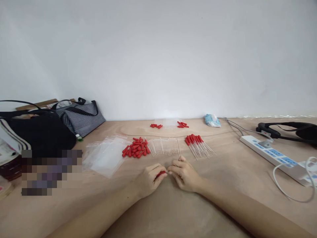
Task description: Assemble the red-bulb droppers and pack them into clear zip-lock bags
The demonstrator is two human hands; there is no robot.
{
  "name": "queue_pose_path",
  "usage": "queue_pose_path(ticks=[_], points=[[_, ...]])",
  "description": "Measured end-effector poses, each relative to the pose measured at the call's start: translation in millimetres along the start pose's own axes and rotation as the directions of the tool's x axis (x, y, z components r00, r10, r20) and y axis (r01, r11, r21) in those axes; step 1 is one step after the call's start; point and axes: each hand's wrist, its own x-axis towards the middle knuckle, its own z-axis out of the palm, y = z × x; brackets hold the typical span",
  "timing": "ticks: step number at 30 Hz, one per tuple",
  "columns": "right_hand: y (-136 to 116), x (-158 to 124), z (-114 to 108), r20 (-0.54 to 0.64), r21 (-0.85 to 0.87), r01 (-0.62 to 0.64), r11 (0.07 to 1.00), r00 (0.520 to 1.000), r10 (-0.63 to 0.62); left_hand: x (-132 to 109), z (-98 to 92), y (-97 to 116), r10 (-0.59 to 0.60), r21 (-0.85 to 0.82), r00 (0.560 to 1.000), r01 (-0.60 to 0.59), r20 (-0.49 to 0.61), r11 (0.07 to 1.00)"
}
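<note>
My left hand (150, 180) pinches a red rubber bulb (161, 173) between thumb and fingers. Close beside it, my right hand (185, 174) is closed on a thin clear dropper tube (167, 172), mostly hidden by the fingers. Tube and bulb meet end to end between the hands; how far the tube sits inside cannot be told. Beyond the left hand is a pile of loose red bulbs (136, 148). A row of clear tubes (164, 146) lies straight ahead. Right of that row, several droppers (198, 145) with red bulbs on their tubes lie fanned out.
Clear zip bags (107, 157) are stacked at the left. More red bulbs (156, 126) and tubes lie near the wall. A blue tissue pack (212, 120), a power strip (274, 155) with cables and a black headset (284, 130) are at the right. Bags (81, 117) stand at the far left.
</note>
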Motion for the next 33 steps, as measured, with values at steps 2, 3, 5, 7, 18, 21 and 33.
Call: queue_pose_path(ticks=[2,3,5,7,18,21,33], points=[[0.8,2.1,-1.1,0.037,0.023,-0.011,1.000,0.999,0.010,1.8,0.3,-4.5,0.021,0.017,1.000,-0.021,0.014,1.000],[1.2,3.1,-2.8,0.059,0.027,-0.017,0.999,0.998,0.015,2.9,0.1,-7.0,0.036,0.024,0.999,-0.036,0.022,0.999],[1.9,4.9,-7.8,0.096,0.005,-0.031,1.000,0.995,0.030,5.0,-0.9,-12.1,0.061,0.033,0.998,-0.063,0.035,0.998],[4.1,5.6,-13.0,0.111,-0.052,-0.058,0.997,0.992,0.063,5.9,-3.1,-16.3,0.076,0.042,0.997,-0.077,0.014,0.996],[71.1,24.9,-19.3,-0.160,-0.311,-0.749,0.585,0.648,0.745,2.6,-28.0,-47.5,-0.148,0.486,0.903,0.348,-0.403,0.801],[77.7,30.7,-14.0,-0.133,-0.392,-0.754,0.527,0.614,0.778,1.8,-32.1,-53.7,-0.206,0.531,0.874,0.438,-0.440,0.725],[75.3,51.2,-8.0,-0.027,-0.355,-0.799,0.485,0.527,0.849,7.8,-29.7,-59.8,-0.229,0.581,0.877,0.456,-0.423,0.674]])
